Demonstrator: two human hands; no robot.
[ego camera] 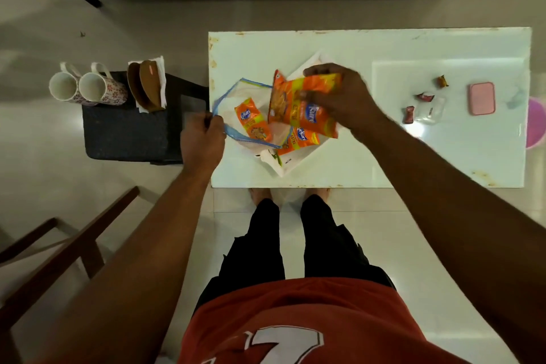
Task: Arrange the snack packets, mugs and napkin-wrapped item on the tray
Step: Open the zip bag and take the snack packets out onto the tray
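My right hand [336, 97] grips a large orange snack packet [298, 106] above a clear zip bag [251, 97] lying on the white table [384, 156]. My left hand [201, 139] pinches the bag's blue-edged mouth at the table's left edge and holds it apart. A small orange packet [252, 122] lies inside the bag, and another orange packet [298, 142] shows under the large one. Two white floral mugs [88, 89] lie on their sides on a dark stool [127, 133] to the left. Beside them stand brown dishes [144, 86] against a white napkin [161, 80].
Small wrapped candies [413, 106], a crumpled clear wrapper [431, 111] and a pink box [481, 97] sit on the table's right part. A pink round object [536, 124] peeks past the right edge. A wooden chair frame [59, 245] stands at lower left. My feet are under the table's near edge.
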